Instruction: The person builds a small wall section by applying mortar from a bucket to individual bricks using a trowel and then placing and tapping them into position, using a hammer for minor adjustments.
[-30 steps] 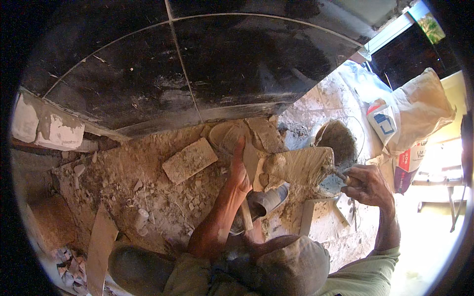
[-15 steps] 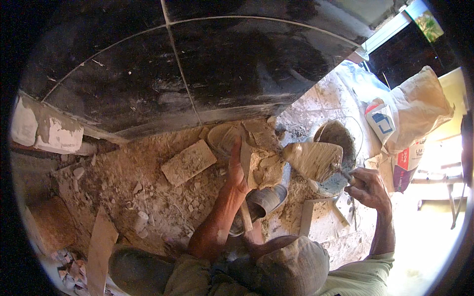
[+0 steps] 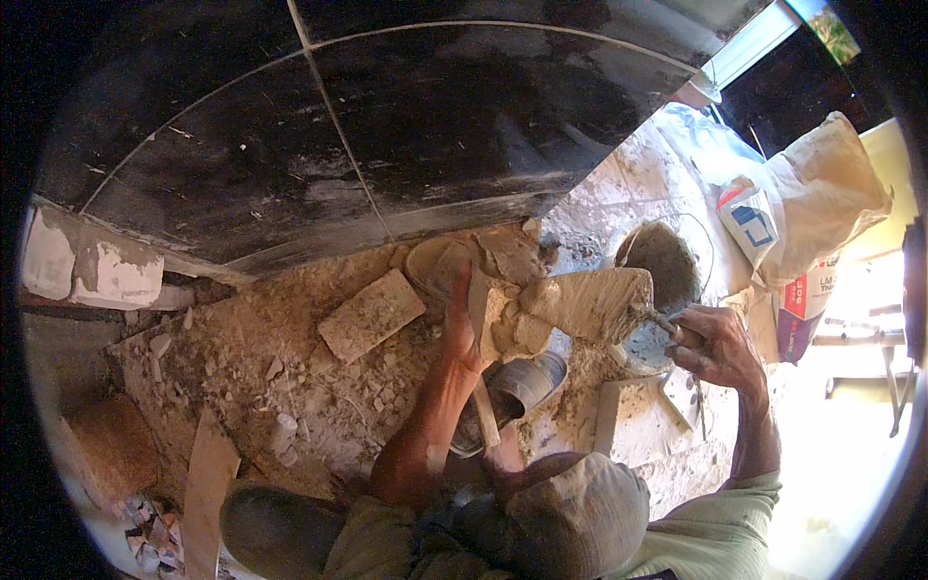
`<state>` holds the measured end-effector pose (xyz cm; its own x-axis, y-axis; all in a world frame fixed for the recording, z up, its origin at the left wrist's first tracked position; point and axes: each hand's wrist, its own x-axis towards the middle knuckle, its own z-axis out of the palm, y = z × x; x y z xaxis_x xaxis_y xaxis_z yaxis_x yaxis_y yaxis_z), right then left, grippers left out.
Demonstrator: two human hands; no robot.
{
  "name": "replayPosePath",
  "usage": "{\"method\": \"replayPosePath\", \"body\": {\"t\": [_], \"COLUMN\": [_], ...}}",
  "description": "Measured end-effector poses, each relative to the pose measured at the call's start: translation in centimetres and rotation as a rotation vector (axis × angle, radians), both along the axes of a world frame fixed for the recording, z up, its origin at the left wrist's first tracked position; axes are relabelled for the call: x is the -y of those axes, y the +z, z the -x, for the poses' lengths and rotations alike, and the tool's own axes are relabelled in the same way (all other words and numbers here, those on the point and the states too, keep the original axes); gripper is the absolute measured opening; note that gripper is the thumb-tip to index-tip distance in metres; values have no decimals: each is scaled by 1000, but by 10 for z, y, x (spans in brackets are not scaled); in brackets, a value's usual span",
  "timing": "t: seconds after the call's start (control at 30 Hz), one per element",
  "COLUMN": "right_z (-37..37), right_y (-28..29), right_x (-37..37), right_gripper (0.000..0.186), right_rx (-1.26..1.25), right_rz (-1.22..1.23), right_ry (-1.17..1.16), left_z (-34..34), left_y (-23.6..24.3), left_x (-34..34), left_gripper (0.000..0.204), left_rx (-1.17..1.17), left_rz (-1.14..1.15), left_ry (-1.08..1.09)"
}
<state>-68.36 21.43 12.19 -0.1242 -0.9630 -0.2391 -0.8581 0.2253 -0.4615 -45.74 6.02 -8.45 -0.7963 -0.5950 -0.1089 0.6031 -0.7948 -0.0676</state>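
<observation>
My left hand (image 3: 461,324) grips a long, narrow tile piece (image 3: 485,414) tilted on its edge. Wet mortar (image 3: 527,333) is heaped on the right face of this piece. In my right hand (image 3: 720,346) is the handle of a trowel, fingers wrapped round it. The broad trowel blade (image 3: 594,302), smeared with mortar, overlaps the heap's upper right side; whether it presses on the heap I cannot tell. Left of my left hand a loose brick (image 3: 372,317) lies flat on the rubble. Behind the trowel stands a bucket (image 3: 681,246) with a mortar-crusted inside.
Black tiled wall (image 3: 445,126) rises ahead. Below my hands is my shoe (image 3: 530,385). A pale slab (image 3: 628,416) lies right of it. Bags (image 3: 822,193) stand at the far right. White-smeared blocks (image 3: 116,271) and a board (image 3: 206,493) are at left, with rubble across the floor.
My right hand has brought the trowel leftward, and its blade now overlaps the mortar on the tile piece. My left hand keeps its grip in nearly the same place.
</observation>
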Motion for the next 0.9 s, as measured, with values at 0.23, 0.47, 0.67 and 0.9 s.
{"method": "replayPosePath", "body": {"t": [0.23, 0.47, 0.67, 0.9], "right_z": [1, 5, -15, -16], "right_y": [-6, 0, 2, 17], "right_x": [-5, -10, -9, 5], "right_gripper": [28, 23, 18, 22], "right_rx": [14, -78, -173, -305], "right_rz": [-26, -21, 59, 153], "right_ry": [70, -29, 109, 80], "left_z": [2, -11, -10, -3], "left_y": [15, 12, 7, 17], "left_x": [0, 6, 5, 4], "left_gripper": [63, 63, 60, 54], "left_rx": [158, 288, 315, 308], "left_rz": [129, 104, 88, 103], "left_ry": [35, -54, -43, -15]}}
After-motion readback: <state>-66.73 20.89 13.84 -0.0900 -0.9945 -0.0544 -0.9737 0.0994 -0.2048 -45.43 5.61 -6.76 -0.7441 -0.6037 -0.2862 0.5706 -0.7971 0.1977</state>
